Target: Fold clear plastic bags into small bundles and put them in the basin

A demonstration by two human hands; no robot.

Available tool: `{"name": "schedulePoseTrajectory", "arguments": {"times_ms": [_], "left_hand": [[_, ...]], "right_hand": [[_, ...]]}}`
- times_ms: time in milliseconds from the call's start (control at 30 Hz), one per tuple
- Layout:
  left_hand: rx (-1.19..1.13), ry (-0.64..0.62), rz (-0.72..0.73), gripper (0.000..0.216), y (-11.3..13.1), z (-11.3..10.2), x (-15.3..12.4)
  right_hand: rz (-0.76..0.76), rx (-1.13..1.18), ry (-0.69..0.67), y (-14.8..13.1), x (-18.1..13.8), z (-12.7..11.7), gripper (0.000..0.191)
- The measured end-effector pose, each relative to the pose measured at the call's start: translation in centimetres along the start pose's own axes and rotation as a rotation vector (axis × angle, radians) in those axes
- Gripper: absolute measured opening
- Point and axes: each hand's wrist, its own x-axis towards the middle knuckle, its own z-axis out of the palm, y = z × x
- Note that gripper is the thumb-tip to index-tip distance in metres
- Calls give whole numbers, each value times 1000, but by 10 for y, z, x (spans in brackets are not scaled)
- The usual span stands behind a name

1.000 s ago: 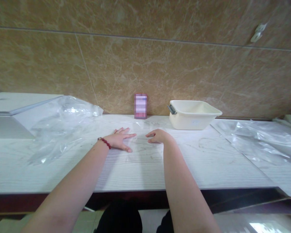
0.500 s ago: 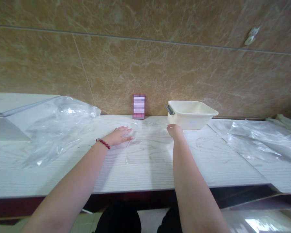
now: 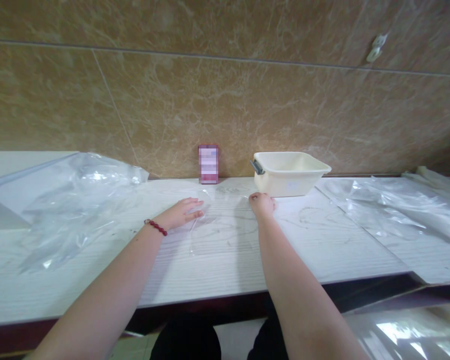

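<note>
A clear plastic bag point(image 3: 222, 234) lies flat on the white wood-grain table, its thin outline hard to see. My left hand point(image 3: 182, 211), with a red bead bracelet point(image 3: 157, 228) at the wrist, rests open on the bag's left edge, fingers stretched to the right. At the bag's upper right corner, my right hand point(image 3: 261, 204) is closed, thumb and fingers pinching the film. Just behind that hand stands a cream plastic tub point(image 3: 287, 181) with a grey handle point(image 3: 257, 167).
Crumpled clear plastic bags point(image 3: 86, 200) lie at the left beside a white box point(image 3: 7, 200). More clear plastic point(image 3: 397, 205) spreads over the right side. A small red-framed card point(image 3: 208, 165) leans on the brown marbled wall point(image 3: 225, 100). The table's front edge point(image 3: 210, 300) runs near my body.
My right hand has drawn slightly left, and the film between my hands looks more spread out. My left hand stays nearly in place. The view has shifted a little.
</note>
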Motion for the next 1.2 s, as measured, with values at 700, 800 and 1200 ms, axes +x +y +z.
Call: {"name": "schedulePoseTrajectory", "arguments": {"times_ms": [700, 800, 1200], "left_hand": [[102, -182, -23, 69, 12, 8, 0], [103, -184, -26, 70, 12, 8, 0], [101, -173, 2, 69, 10, 7, 1]], "right_hand": [[-166, 548, -27, 2, 14, 14, 32], [-142, 629, -10, 3, 16, 16, 32], [-93, 662, 68, 7, 17, 14, 34]]}}
